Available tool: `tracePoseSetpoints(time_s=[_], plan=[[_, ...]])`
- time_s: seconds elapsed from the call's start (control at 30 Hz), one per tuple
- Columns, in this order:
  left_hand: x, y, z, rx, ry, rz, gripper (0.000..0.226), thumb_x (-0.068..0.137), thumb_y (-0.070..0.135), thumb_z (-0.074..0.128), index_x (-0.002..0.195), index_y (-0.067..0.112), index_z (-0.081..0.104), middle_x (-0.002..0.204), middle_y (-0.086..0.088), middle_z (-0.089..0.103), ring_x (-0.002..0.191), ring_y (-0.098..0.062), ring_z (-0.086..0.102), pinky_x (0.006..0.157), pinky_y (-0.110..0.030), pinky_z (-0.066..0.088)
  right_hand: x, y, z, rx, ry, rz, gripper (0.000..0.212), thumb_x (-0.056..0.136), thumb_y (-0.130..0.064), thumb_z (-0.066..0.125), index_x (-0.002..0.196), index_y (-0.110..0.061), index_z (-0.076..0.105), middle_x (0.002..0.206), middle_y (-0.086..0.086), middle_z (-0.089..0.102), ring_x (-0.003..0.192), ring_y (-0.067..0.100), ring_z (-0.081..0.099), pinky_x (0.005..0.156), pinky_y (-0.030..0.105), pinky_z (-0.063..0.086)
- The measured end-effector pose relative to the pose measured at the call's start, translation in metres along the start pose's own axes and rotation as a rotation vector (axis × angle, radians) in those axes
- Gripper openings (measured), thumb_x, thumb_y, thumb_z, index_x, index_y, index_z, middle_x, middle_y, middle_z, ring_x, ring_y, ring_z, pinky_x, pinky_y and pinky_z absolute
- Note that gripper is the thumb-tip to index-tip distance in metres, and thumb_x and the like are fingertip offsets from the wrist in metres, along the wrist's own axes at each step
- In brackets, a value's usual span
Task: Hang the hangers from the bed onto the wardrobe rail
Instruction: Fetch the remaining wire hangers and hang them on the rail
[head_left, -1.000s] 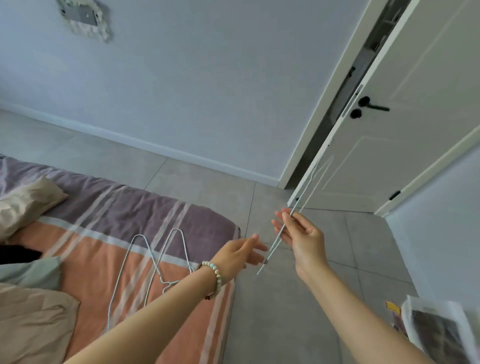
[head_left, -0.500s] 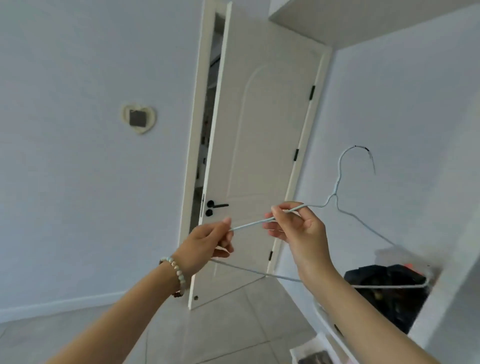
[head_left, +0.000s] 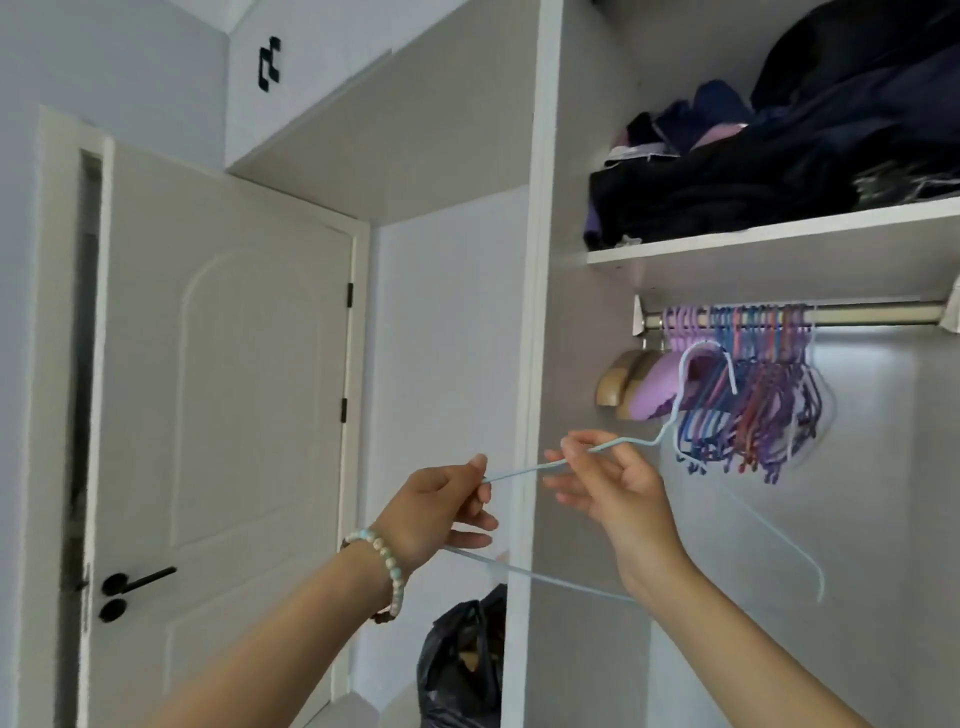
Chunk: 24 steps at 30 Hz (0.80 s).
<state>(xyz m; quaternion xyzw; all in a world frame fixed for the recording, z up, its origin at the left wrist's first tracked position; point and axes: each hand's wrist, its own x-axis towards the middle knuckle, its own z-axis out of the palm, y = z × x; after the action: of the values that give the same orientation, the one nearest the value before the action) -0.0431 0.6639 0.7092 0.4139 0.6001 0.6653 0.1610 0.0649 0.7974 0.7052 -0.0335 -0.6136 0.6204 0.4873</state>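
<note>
The person faces the open wardrobe (head_left: 540, 312) with both arms lifted. Between the hands is a pale blue wire hanger (head_left: 524, 469), held in the air in front of the wardrobe and not on anything. It is tilted, with the hook end higher and to the right. Its hook (head_left: 702, 343) sits just below the rail (head_left: 872, 314), and from here it shows in front of the purple hangers. I cannot tell whether it touches them.

The left hand (head_left: 441, 512), with a bead bracelet (head_left: 387, 566) on its wrist, pinches the low end of the upper wire between thumb and curled fingers (head_left: 480, 514). The right hand (head_left: 618, 488) pinches the same wire nearer the neck with thumb and forefinger, and its other fingers are loosely spread. The hanger's bottom bar runs below both hands and passes behind the right wrist.

A dense bunch of coloured hangers (head_left: 753, 405) hangs at the left end of the rail, with two wooden hangers (head_left: 623, 387) beside it. Above, a shelf (head_left: 779, 236) holds a pile of dark clothes (head_left: 779, 171). To the left is a white door (head_left: 234, 389) with a black handle (head_left: 137, 579). A black bag (head_left: 462, 660) sits low beside the wardrobe's side panel.
</note>
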Motion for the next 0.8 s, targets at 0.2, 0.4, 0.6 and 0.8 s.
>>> tracePoseSetpoints(time_s=[0.2,0.4,0.6,0.8], plan=[[0.058,0.016,0.132,-0.039,-0.083,0.041,0.037,0.098,0.028,0.041,0.068,0.011,0.052,0.051,0.004,0.049,0.052,-0.01,0.057,0.055,-0.023,0.054,0.05,-0.026,-0.105,-0.024,0.103,-0.019,0.02,0.087,-0.014,0.064,0.106,-0.013,0.055,0.082,-0.001,0.072,0.055,0.011,0.064,0.055,0.02,0.053],[0.107,0.022,0.244,-0.117,-0.145,0.073,0.039,0.101,0.023,0.03,0.069,0.012,0.049,0.059,0.002,0.048,0.06,-0.011,0.055,0.053,-0.02,0.048,0.087,-0.045,-0.182,-0.039,0.121,-0.018,0.019,0.085,-0.013,0.066,0.101,-0.009,0.056,0.067,0.003,0.068,0.056,0.014,0.064,0.055,0.025,0.05],[0.149,0.014,0.32,-0.234,-0.207,0.025,0.034,0.101,0.016,0.028,0.085,0.011,0.057,0.083,-0.007,0.057,0.078,-0.021,0.059,0.071,-0.029,0.051,0.124,-0.054,-0.242,-0.132,0.203,-0.045,0.011,0.089,-0.009,0.062,0.098,-0.01,0.058,0.076,0.006,0.068,0.049,0.004,0.06,0.051,0.016,0.052],[0.176,0.0,0.361,-0.288,-0.275,-0.057,0.036,0.101,0.015,0.028,0.125,0.001,0.052,0.123,-0.021,0.059,0.101,-0.031,0.059,0.087,-0.035,0.049,0.165,-0.049,-0.287,-0.361,0.227,-0.036,0.011,0.093,-0.009,0.054,0.096,-0.001,0.062,0.087,0.01,0.072,0.052,0.007,0.065,0.049,0.018,0.051]])
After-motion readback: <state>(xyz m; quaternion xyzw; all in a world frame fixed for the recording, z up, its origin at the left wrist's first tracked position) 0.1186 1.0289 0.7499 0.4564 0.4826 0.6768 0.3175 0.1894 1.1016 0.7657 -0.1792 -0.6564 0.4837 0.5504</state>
